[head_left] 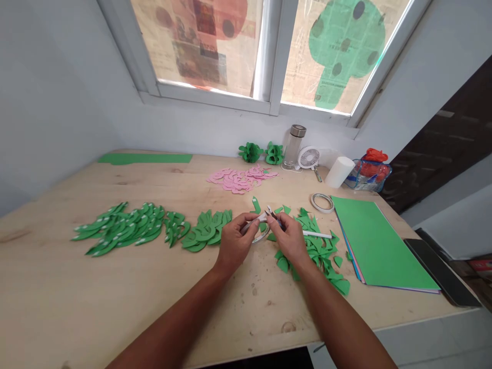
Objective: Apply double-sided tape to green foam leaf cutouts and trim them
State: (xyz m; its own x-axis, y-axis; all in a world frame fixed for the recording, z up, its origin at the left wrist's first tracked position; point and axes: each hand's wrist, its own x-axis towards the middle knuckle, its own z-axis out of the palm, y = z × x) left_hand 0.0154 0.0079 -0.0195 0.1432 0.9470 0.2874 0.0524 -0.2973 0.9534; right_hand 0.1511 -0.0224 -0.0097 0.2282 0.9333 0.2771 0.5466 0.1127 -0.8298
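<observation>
Above the wooden surface (154,302), the left hand (235,237) holds a white tape roll (263,236); the right hand (290,238) grips scissors (270,211).

"Walls (57,102)?"
"Pale, plain; left of and behind the tabletop (96,292)."
"Window (282,56)?"
"One, pale-framed; two panes (300,61) visible, newsprint-covered, daylight glowing through; reddish shape (230,18) on left pane, spotted green shape (334,31) on right."
"Furniture?"
"Tabletop: light wood, knotted grain, against the wall."
"Far right?"
"Dark brown panel (442,148)."
</observation>
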